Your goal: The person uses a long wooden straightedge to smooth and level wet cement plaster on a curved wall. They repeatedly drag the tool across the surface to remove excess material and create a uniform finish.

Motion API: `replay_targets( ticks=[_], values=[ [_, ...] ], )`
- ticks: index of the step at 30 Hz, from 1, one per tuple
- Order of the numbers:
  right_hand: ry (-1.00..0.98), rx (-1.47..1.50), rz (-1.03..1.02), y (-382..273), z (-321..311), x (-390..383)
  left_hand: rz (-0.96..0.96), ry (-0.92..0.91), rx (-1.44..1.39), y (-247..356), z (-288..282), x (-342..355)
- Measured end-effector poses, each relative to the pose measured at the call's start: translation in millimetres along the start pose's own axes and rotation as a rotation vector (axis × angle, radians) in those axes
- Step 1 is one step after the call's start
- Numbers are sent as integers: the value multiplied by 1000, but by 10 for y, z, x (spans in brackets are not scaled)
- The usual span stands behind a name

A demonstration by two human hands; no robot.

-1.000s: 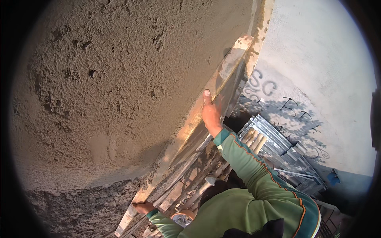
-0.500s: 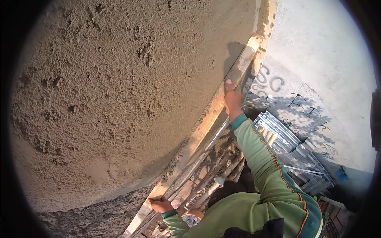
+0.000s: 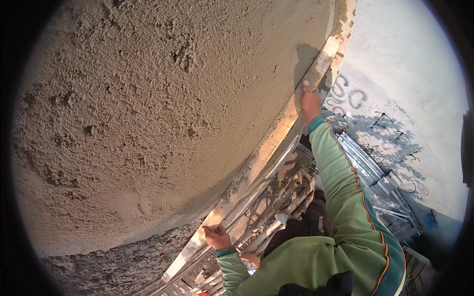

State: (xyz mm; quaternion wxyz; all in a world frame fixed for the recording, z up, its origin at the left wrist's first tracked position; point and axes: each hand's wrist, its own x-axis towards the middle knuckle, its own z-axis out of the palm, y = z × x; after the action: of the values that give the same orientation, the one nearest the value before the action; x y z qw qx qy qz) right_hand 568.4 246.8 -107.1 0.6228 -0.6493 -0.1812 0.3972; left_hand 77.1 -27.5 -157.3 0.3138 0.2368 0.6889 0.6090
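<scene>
Your left hand grips the lower end of the long straightedge and your right hand clasps its upper part (fingers closed), pressed against the wet plaster wall.

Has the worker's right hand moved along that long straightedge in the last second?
Yes. The right hand has slid up the straightedge, nearer its top end at the wall corner.

Long mortar-caked straightedge pressed flat against rough wet plaster wall, running diagonally
</scene>
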Motion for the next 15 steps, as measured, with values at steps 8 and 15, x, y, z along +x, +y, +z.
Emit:
replay_targets(
  ticks=[8,15],
  values=[
    [313,-352,-290,427,438,-527,-8,98,135,134,-504,141],
    [253,-198,-224,3,310,-543,-226,-4,-302,141,-419,134]
  ],
)
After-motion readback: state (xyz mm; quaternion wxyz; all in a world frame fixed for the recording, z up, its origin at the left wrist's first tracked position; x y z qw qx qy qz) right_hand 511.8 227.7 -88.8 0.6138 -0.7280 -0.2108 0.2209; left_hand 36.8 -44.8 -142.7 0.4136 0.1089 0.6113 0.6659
